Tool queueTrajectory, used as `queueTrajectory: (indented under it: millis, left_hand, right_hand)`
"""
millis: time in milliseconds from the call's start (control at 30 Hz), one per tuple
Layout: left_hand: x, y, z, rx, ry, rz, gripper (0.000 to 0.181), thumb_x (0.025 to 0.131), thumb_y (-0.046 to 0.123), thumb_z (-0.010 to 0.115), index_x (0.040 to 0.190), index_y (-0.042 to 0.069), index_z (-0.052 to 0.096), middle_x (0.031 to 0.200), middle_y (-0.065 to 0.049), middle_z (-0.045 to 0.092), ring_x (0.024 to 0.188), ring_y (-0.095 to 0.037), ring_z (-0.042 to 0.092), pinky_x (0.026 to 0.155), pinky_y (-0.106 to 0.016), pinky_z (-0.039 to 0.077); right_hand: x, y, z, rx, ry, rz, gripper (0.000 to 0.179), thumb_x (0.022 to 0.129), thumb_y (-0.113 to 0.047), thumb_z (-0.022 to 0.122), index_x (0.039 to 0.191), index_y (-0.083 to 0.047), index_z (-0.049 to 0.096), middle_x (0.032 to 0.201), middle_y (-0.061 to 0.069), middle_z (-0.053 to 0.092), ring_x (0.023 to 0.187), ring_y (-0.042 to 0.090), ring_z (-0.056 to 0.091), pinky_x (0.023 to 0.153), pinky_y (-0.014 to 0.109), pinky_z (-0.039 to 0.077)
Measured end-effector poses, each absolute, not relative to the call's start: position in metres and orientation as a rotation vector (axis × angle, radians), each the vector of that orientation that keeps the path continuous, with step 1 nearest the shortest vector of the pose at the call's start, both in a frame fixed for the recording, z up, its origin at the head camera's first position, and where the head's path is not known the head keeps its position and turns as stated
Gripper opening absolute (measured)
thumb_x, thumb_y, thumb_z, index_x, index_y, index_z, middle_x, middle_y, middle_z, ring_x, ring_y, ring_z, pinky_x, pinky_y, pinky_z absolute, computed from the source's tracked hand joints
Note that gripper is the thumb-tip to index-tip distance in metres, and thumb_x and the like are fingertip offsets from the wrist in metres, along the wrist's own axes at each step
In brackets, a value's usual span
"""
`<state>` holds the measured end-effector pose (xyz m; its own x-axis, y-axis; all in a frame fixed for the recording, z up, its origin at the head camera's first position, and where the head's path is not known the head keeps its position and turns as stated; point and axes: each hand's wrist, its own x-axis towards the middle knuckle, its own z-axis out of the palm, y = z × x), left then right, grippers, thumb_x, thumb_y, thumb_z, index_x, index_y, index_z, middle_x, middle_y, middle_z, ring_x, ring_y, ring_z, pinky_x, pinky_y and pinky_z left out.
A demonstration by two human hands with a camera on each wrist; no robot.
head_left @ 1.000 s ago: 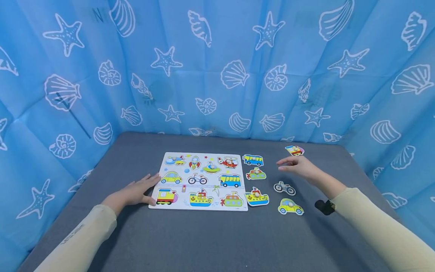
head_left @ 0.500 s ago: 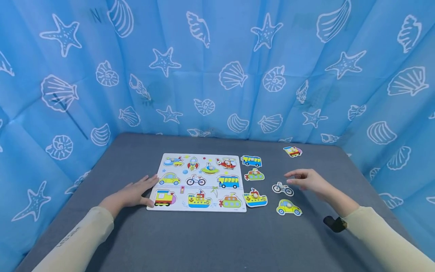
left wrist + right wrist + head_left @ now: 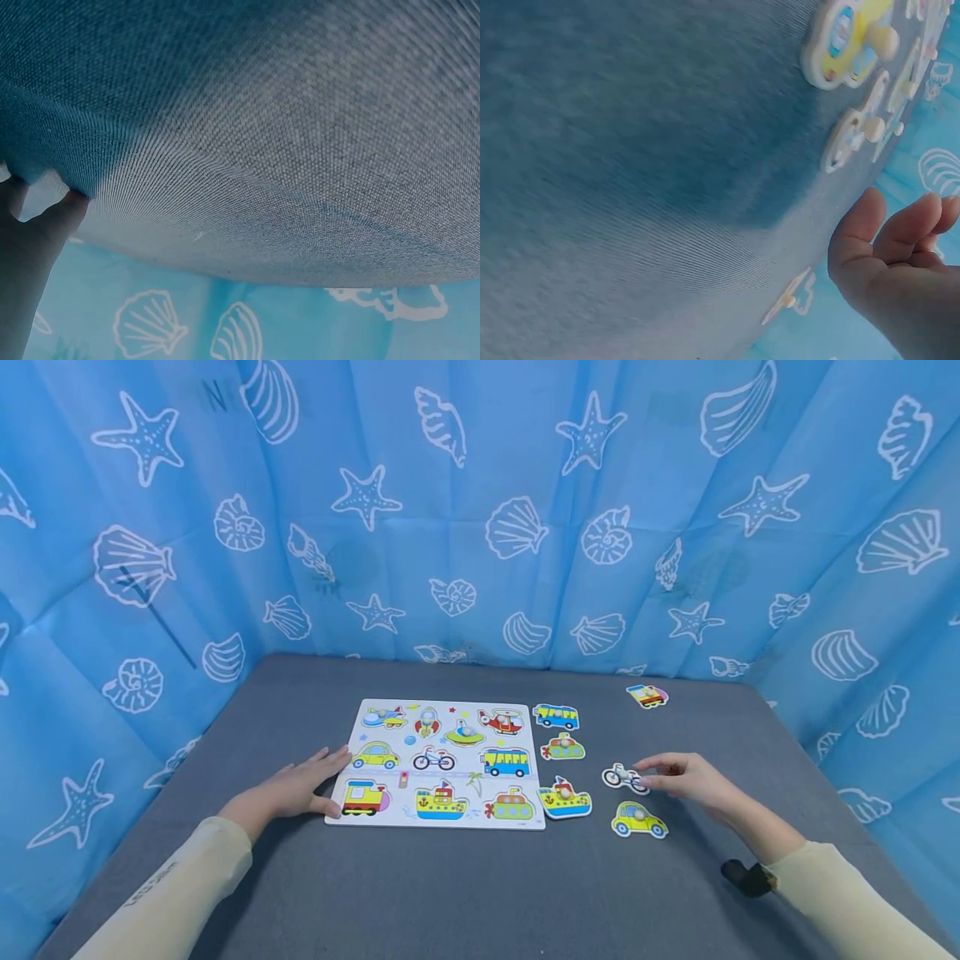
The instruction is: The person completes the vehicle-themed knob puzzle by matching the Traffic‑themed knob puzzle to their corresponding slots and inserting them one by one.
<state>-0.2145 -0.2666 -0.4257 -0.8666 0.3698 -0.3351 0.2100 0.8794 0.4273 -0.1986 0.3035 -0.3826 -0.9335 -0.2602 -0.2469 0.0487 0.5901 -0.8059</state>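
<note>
My left hand [image 3: 292, 787] rests at the left edge of a white puzzle board [image 3: 402, 808], fingers spread. In the left wrist view, only part of that hand [image 3: 34, 247] shows. My right hand [image 3: 693, 783] is at the right end of a knobbed bicycle puzzle piece [image 3: 619, 776], thumb and index finger apart. In the right wrist view, a gap separates the fingers [image 3: 864, 214] from the bicycle piece's knob [image 3: 872, 129]. A yellow car piece [image 3: 630, 823] lies just nearer to me. The board's airplane, rocket, saucer and helicopter pieces carry knobs.
Loose bus [image 3: 557, 717], submarine [image 3: 562, 747] and ship [image 3: 564, 799] pieces lie along the board's right side. A train piece [image 3: 647, 696] sits farther back on the grey table [image 3: 465, 893]. A blue shell-print curtain [image 3: 465, 552] stands behind and around.
My right hand has come down and toward me, from near the train piece to the bicycle piece. The left hand stays at the board's edge; the pieces keep their places.
</note>
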Motion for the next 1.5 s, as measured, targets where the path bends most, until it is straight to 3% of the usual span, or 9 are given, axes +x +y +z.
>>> queueTrajectory:
  millis: [433, 767, 1233, 1500]
  left_hand:
    - [-0.213, -0.264, -0.422, 0.422, 2.639, 0.530, 0.107, 0.076, 0.055, 0.074, 0.154, 0.004, 0.021, 0.158, -0.023, 0.017, 0.144, -0.047, 0.008, 0.105, -0.072, 0.008]
    - [-0.215, -0.266, -0.426, 0.429, 2.641, 0.528, 0.109, 0.075, 0.058, 0.074, 0.154, 0.005, 0.021, 0.158, -0.022, 0.018, 0.144, -0.046, 0.008, 0.105, -0.073, 0.008]
    - [-0.215, -0.266, -0.424, 0.429, 2.655, 0.507, 0.110, 0.074, 0.058, 0.074, 0.154, 0.005, 0.021, 0.158, -0.023, 0.018, 0.143, -0.047, 0.009, 0.104, -0.073, 0.009]
    - [-0.214, -0.266, -0.426, 0.441, 2.658, 0.516, 0.109, 0.074, 0.057, 0.074, 0.153, 0.003, 0.022, 0.157, -0.024, 0.018, 0.143, -0.047, 0.009, 0.104, -0.073, 0.009]
  right_hand:
    - [-0.189, 0.311, -0.400, -0.280, 2.322, -1.288, 0.042, 0.093, -0.012, 0.065, 0.124, 0.015, 0.055, 0.084, 0.002, 0.048, 0.074, 0.013, 0.045, 0.062, 0.027, 0.042]
    - [-0.189, 0.311, -0.406, -0.321, 2.281, -1.205, 0.039, 0.092, -0.012, 0.067, 0.121, 0.012, 0.060, 0.091, 0.003, 0.053, 0.079, 0.015, 0.044, 0.064, 0.028, 0.037]
    - [-0.193, 0.311, -0.409, -0.295, 2.303, -1.191, 0.032, 0.089, -0.007, 0.070, 0.114, 0.011, 0.064, 0.081, 0.002, 0.046, 0.072, 0.014, 0.042, 0.059, 0.027, 0.036]
    - [-0.191, 0.307, -0.411, -0.262, 2.372, -1.121, 0.026, 0.088, -0.007, 0.070, 0.108, 0.009, 0.066, 0.083, 0.003, 0.054, 0.074, 0.015, 0.044, 0.061, 0.027, 0.038]
